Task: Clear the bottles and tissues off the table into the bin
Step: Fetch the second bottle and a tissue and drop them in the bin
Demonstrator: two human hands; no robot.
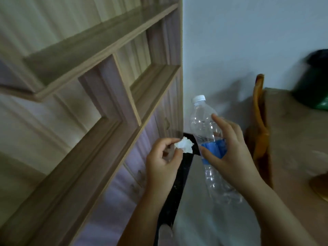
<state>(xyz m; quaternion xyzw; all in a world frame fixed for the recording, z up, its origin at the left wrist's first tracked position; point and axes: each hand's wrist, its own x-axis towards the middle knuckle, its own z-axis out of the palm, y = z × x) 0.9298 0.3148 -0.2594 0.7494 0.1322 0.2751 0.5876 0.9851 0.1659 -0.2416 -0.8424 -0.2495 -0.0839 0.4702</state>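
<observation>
Fingers [168, 143] of the left hand [162, 167] pinch a crumpled tissue [185, 146], likely soft and weightless, just beside the shelf unit [99, 96]; farther right, the right hand [237, 157] grips an empty-looking clear bottle [202, 125] round its label [215, 148]; probably light, slick, easily dented.

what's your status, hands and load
Left hand pinching crumpled tissue. Right hand holding capped clear bottle. Shelf unit close on left.
</observation>
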